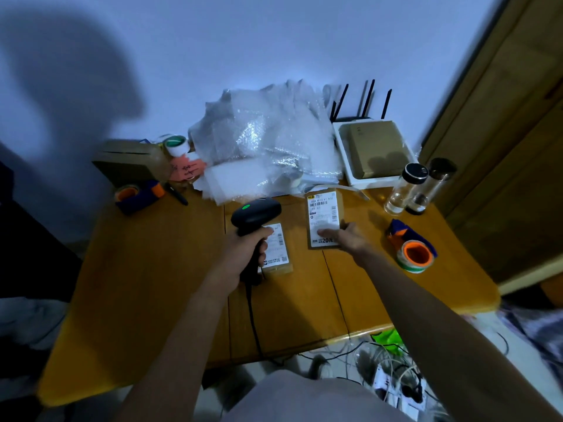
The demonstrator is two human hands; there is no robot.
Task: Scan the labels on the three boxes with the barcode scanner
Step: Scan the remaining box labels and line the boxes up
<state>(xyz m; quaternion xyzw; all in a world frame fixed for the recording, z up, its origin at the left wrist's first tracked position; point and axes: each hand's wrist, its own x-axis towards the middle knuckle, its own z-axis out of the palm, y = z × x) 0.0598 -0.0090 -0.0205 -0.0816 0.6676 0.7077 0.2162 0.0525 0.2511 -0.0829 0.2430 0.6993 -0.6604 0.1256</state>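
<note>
Your left hand is wrapped tight around the barcode scanner, held over the near labelled box; right of the scanner, your right hand lies loosely open, fingertips on the far labelled box

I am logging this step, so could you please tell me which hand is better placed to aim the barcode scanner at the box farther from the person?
Left. The left hand already grips the barcode scanner; the right hand rests on the far box, steadying it.
</note>
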